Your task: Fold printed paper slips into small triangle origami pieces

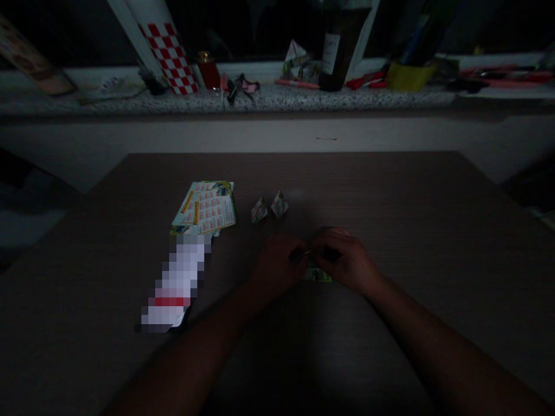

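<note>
Head view shows both hands meeting near the middle of the table [390, 190], toward its near edge. The left hand [277, 267] and right hand [347, 260] pinch a small folded paper [318, 275] between their fingertips, pressed against the tabletop. Two finished paper shapes [269, 208] sit just beyond, and a stack of printed sheets [204, 208] lies toward the left edge. In this dim light a crease could land crooked, or the tight pinch could tear the paper.
</note>
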Available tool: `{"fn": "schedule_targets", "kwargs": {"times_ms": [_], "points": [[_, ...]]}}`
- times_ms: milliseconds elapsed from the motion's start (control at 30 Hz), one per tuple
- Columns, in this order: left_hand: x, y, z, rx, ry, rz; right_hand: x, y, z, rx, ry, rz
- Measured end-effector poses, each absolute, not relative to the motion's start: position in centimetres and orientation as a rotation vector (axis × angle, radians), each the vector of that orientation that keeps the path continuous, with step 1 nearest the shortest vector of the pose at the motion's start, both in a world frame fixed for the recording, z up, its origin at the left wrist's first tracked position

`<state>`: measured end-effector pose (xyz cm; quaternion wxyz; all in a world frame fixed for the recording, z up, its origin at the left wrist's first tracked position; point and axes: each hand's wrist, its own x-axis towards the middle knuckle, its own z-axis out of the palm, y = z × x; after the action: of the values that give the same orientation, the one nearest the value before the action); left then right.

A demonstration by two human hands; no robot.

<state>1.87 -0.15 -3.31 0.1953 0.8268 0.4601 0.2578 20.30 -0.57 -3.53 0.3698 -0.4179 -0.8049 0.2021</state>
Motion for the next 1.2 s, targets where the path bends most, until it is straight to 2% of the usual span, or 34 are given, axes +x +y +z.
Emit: {"fn": "schedule_targets", "kwargs": {"times_ms": [467, 1067, 1200], "points": [[2.0, -0.5, -2.4, 2.618, 1.389, 0.845, 19.7, -1.3, -2.3, -1.037, -2.022, 0.390], [-0.6, 1.1, -1.4, 2.487, 1.709, 0.790, 21.5, -1.9, -1.0, -0.999, -1.829, 0.269], [-0.2, 0.4, -1.0, 2.504, 1.546, 0.982, 21.9, -1.5, -1.1, -0.981, -1.903, 0.286]]}}
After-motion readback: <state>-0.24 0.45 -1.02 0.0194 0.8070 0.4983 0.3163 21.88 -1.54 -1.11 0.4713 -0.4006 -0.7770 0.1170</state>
